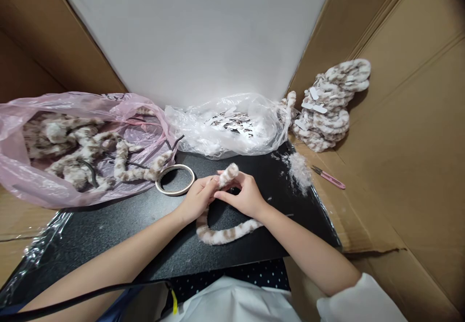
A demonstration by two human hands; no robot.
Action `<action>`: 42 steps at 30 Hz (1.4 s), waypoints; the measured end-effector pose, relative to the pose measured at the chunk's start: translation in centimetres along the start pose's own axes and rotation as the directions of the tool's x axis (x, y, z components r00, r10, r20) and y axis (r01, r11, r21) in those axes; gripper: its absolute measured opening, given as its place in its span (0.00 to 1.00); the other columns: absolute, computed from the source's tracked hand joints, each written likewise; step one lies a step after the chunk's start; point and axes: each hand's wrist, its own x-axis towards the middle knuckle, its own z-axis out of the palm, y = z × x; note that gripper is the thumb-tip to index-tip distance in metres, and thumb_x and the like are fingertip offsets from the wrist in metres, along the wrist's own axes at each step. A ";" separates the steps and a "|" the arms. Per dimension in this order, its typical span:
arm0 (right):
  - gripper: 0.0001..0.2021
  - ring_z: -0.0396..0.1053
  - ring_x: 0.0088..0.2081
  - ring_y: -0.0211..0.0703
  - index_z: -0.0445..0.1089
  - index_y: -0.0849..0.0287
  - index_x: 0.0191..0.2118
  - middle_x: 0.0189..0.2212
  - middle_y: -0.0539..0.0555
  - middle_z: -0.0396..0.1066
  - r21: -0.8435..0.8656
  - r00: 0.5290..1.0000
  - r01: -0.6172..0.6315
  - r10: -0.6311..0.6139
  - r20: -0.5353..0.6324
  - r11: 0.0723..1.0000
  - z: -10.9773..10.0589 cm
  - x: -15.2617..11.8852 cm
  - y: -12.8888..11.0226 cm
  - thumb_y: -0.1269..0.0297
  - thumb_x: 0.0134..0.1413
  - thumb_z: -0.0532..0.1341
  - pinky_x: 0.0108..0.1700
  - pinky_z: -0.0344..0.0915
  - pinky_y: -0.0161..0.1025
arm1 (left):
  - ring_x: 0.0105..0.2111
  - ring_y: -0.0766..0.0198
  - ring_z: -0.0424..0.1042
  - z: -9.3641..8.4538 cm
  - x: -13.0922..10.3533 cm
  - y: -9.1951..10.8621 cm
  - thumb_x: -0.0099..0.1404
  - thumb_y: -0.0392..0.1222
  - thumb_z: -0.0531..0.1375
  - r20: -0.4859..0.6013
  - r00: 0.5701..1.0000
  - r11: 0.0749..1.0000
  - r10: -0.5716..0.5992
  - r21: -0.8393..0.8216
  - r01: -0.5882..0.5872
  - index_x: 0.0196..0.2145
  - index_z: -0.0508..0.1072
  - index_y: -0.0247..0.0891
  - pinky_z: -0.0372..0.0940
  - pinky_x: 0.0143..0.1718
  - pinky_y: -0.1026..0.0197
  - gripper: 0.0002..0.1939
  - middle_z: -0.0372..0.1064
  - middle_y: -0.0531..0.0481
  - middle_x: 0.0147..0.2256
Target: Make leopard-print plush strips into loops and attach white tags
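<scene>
Striped brown-and-white plush tube [217, 237] on black tabletop [163, 252], end pinched by our left hand [199, 195] and right hand [249, 197]; we'd judge striped plush pile [336, 106] finished, furry pieces [85, 143] in pink plastic bag [14, 128] waiting.

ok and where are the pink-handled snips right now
In the head view, the pink-handled snips lie on the right, on cardboard just past the right edge of the black tabletop, beside the white fluff.

My bench [101, 222] bears a pink bag [22, 184] and ring [175, 193] left, clear bag [214, 148] far, fluff [299, 172] right, furry strip [218, 236] near.
</scene>
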 end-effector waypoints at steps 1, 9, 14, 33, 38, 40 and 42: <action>0.22 0.74 0.32 0.42 0.72 0.60 0.46 0.35 0.55 0.76 -0.008 1.000 0.012 -0.013 -0.028 1.000 -0.2 0.0 -0.2 0.60 0.43 0.70 0.36 0.72 0.36 | 0.18 0.71 0.44 0.0 0.0 0.0 0.65 0.57 0.51 -0.035 0.999 0.999 0.025 0.048 -0.023 0.22 0.56 0.39 0.43 0.19 0.66 0.22 0.44 0.60 0.18; 0.04 0.72 0.28 0.40 0.76 0.59 0.34 0.30 0.53 0.77 -0.280 0.978 0.128 -0.168 -0.124 0.952 -2.1 0.3 -1.5 0.66 0.50 0.65 0.31 0.68 0.34 | 0.22 0.68 0.48 0.2 -0.6 0.7 0.68 0.49 0.48 -0.114 0.978 0.909 0.176 0.400 -0.117 0.20 0.53 0.39 0.47 0.24 0.64 0.20 0.47 0.58 0.20; 0.04 0.75 0.30 0.43 0.79 0.59 0.32 0.29 0.54 0.79 -0.207 0.997 0.052 -0.062 -0.044 0.977 -1.9 0.4 -1.1 0.68 0.49 0.66 0.33 0.69 0.36 | 0.23 0.68 0.50 0.2 -0.6 0.7 0.69 0.49 0.47 -0.081 0.978 0.908 0.190 0.392 -0.144 0.22 0.56 0.38 0.48 0.25 0.64 0.19 0.49 0.57 0.21; 0.04 0.75 0.31 0.43 0.78 0.58 0.30 0.29 0.55 0.78 -0.188 0.993 0.119 -0.118 0.012 0.975 -1.1 0.2 -0.3 0.72 0.47 0.65 0.35 0.69 0.37 | 0.25 0.64 0.59 0.1 -0.5 1.0 0.71 0.50 0.42 0.116 0.983 0.845 0.140 0.503 -0.180 0.24 0.61 0.38 0.54 0.29 0.64 0.22 0.59 0.54 0.23; 0.06 0.75 0.31 0.44 0.78 0.59 0.29 0.29 0.54 0.78 -0.188 0.993 0.085 -0.099 -0.061 0.978 -1.6 0.5 -0.4 0.74 0.46 0.64 0.35 0.70 0.36 | 0.30 0.63 0.64 -0.7 -0.3 1.2 0.70 0.51 0.46 0.164 0.978 0.874 0.130 0.447 -0.191 0.34 0.68 0.35 0.59 0.32 0.63 0.19 0.66 0.51 0.29; 0.04 0.75 0.30 0.44 0.78 0.60 0.28 0.29 0.55 0.79 -0.159 0.995 0.046 -0.059 -0.081 0.986 -1.9 0.6 -0.4 0.72 0.45 0.65 0.34 0.70 0.36 | 0.32 0.62 0.66 -1.1 -0.3 1.3 0.67 0.51 0.53 0.091 0.990 0.899 0.110 0.414 -0.139 0.41 0.69 0.35 0.61 0.33 0.63 0.16 0.68 0.50 0.32; 0.03 0.75 0.30 0.44 0.77 0.60 0.28 0.28 0.55 0.78 -0.150 0.997 0.022 -0.032 -0.066 0.988 -2.2 0.7 -0.4 0.72 0.44 0.65 0.33 0.69 0.36 | 0.37 0.59 0.69 -1.3 -0.2 1.4 0.64 0.50 0.58 0.040 0.992 0.922 0.123 0.366 -0.129 0.49 0.66 0.36 0.63 0.36 0.62 0.20 0.71 0.47 0.39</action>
